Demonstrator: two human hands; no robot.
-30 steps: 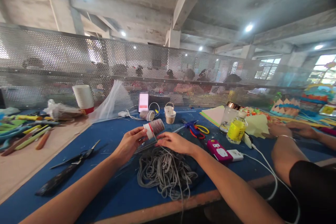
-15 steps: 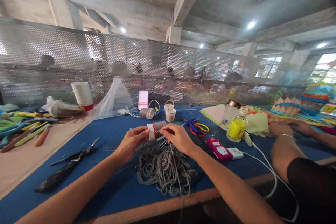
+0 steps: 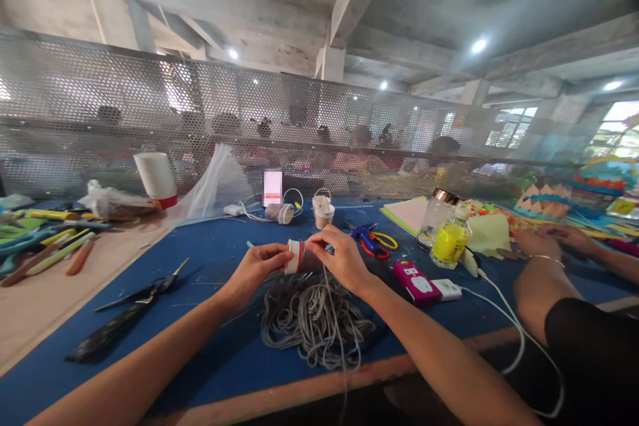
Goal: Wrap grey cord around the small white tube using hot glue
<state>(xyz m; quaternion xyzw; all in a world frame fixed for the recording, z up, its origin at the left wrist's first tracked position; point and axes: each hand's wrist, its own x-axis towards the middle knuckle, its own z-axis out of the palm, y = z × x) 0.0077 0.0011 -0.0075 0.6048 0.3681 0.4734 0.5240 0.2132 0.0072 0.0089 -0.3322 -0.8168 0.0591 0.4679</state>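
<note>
A small paper cup (image 3: 294, 257) lies sideways in the air above the table, its white rim and red band facing left, grey cord wound round the rest. My left hand (image 3: 259, 271) pinches the cup by its rim. My right hand (image 3: 339, 258) is closed on the grey cord (image 3: 331, 299) at the wrapped side and partly covers the cup. From those fingers the cord hangs down past the table's front edge. Beneath both hands lies a loose heap of grey cord (image 3: 312, 323). Behind them stand a cord-wrapped cup (image 3: 280, 213) on its side and a small handled basket (image 3: 323, 214).
Black scissors (image 3: 144, 299) lie at left, near several tools (image 3: 54, 256) and stacked paper cups (image 3: 156, 176). To the right are a blue glue gun (image 3: 367, 239), a magenta power strip (image 3: 417, 283), a yellow bottle (image 3: 450, 239) and a co-worker's arms (image 3: 542, 279). A phone (image 3: 272, 186) stands behind.
The wrapped cup has turned slightly in my left hand. My right hand has moved up and closer over the cup, now hiding more of its wrapped side.
</note>
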